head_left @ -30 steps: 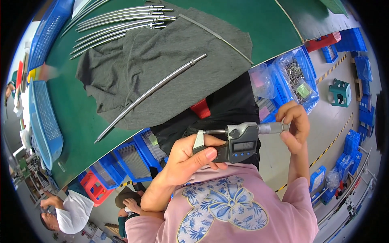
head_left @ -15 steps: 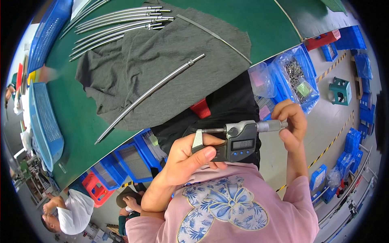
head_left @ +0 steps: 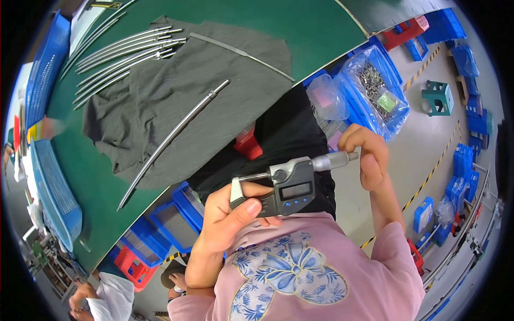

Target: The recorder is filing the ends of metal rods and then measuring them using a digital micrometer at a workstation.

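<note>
A digital micrometer [head_left: 295, 188] with a black body and silver thimble is held above my lap, just off the table's edge. My left hand [head_left: 229, 218] wraps round its frame, thumb across the front. At the thimble's far end, my right hand [head_left: 370, 156] has its fingers curled round the small end knob. Nothing shows in the gap between anvil and spindle except my left fingers behind it. A slim steel rod [head_left: 171, 137] with a stepped end lies on the grey cloth [head_left: 241, 101], apart from both hands. Beyond it rests a thin, flat metal bar [head_left: 242, 53].
Several similar rods [head_left: 120, 49] lie at the far left of the green table [head_left: 241, 21]. Blue baskets [head_left: 56, 187] line its left side. On the right stand a blue bin [head_left: 393, 72] of small metal parts and a green stool [head_left: 439, 98]. Another person [head_left: 113, 294] sits lower left.
The view has shifted, so the table things and micrometer sit further left. My right hand has turned at the knob, its fingers more curled. My left hand keeps its hold.
</note>
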The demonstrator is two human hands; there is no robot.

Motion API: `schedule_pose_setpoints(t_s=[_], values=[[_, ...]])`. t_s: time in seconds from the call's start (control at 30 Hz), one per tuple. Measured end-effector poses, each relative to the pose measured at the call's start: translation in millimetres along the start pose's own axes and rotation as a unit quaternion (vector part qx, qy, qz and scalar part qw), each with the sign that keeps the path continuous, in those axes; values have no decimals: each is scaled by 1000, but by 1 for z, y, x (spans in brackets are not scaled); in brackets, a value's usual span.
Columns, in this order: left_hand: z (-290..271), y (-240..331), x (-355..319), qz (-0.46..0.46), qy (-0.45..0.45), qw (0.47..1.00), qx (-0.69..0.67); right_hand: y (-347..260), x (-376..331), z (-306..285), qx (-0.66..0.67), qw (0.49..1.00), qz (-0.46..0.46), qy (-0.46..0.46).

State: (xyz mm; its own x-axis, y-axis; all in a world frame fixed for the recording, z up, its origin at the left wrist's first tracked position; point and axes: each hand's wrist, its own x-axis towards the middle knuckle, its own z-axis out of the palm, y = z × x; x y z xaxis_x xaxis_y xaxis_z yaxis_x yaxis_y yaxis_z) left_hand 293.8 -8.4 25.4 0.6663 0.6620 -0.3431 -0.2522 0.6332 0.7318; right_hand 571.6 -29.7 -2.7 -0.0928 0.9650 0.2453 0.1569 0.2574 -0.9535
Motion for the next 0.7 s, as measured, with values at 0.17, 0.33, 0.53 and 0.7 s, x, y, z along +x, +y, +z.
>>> schedule_pose_setpoints(t_s=[0.17, 0.33, 0.53, 0.7], values=[[-1, 0, -1, 3, -2, 1000, 11, 0, -5, -1, -7, 1000, -12, 14], [3, 0, 0, 11, 26, 999, 23, 4, -8, -3, -13, 1000, 22, -8], [0, 0, 0, 17, 7, 1000, 7, -2, -21, 24, 219, 950, 218, -33], [3, -1, 0, 14, 32, 999, 19, -13, -15, 57, 269, 937, 190, -118]])
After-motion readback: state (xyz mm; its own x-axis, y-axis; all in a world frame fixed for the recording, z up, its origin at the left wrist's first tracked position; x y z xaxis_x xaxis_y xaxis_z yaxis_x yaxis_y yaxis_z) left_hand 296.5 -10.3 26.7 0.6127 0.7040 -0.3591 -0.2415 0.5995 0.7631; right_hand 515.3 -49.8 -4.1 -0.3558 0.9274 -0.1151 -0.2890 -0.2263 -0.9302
